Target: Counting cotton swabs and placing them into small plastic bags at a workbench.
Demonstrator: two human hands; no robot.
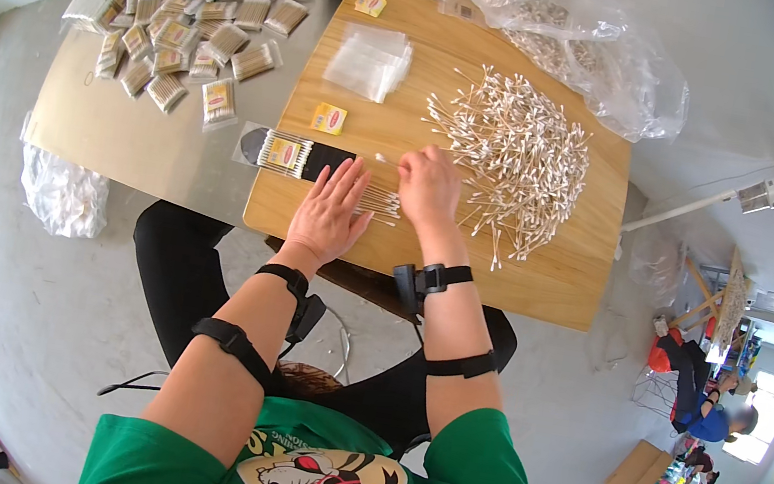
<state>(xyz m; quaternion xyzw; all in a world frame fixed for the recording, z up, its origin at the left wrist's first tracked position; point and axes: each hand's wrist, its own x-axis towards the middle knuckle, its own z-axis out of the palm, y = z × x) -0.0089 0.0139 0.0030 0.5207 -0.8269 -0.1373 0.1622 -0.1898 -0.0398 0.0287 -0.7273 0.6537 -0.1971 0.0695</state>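
A large heap of white cotton swabs (523, 152) lies on a wooden board (553, 279). My right hand (428, 188) rests at the heap's left edge, fingers curled over a few swabs. My left hand (331, 213) lies flat, fingers spread, on a small row of swabs (381, 203) laid out on the board. Just left of it sits a black tray (319, 160) with a filled bag of swabs (283, 153) on it. A stack of empty clear bags (369, 62) and two small yellow labels (329, 118) lie further back.
Many filled swab packets (199, 20) cover the grey table (120, 139) at the back left. A big clear plastic bag (589, 51) lies at the board's far right. A crumpled bag (63, 191) hangs at the table's left. People sit far right (709, 415).
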